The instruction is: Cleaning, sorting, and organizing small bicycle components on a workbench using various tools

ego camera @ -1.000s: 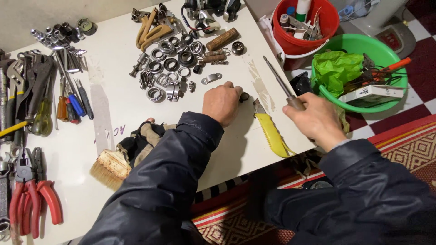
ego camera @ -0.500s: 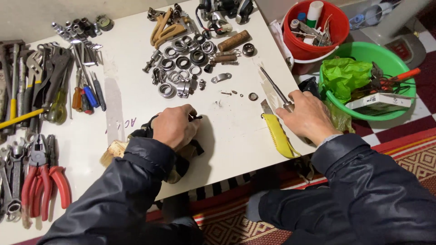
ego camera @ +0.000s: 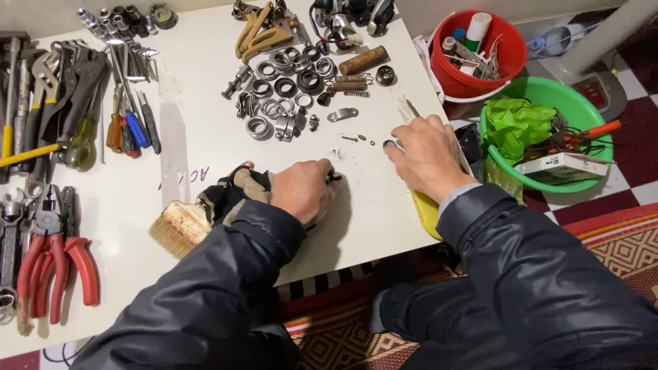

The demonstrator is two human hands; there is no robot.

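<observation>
Rag [ego camera: 236, 192] sits at the white table's [ego camera: 205, 144] near edge, beside the brush [ego camera: 179, 226]. Left hand [ego camera: 301, 192] closed over it, small dark part pinched. Right hand [ego camera: 426, 154] curled, fingertips on tiny ring [ego camera: 388, 144]. Best to work slowly; small bits roll.

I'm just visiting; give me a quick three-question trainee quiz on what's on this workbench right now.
1. True or false: the left hand rests by the dark glove.
2. Which tub holds the crumpled green bag: A red bucket, B green basin?
3. What colour are the handles of the pliers at the table's left edge?

Key: 1 true; 2 B; 3 red.
</observation>
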